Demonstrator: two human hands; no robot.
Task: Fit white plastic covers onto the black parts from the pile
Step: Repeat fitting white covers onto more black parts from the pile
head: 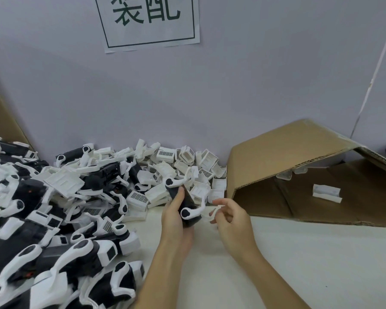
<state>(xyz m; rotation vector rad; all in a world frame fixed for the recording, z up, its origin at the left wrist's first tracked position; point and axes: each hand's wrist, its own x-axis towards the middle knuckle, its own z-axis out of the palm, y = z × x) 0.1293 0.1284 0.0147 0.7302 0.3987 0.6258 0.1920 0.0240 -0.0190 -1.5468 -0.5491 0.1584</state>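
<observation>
- Head view, left: a pile [54,208] of black parts and white covers lay on the surface [299,264]; much looked left to fit.
- Centre: the left hand [176,221] gripped a black part [183,204], fingers curled round it.
- The right hand [230,216] pinched a white cover [214,211] just beside it, not yet seated.
- Right: an open carton [299,152].
- Wall sign [147,18] read "装配".

L hand [176,216] grip curled tight, R hand [228,216] fingers bent in pinch, forearms converging.
</observation>
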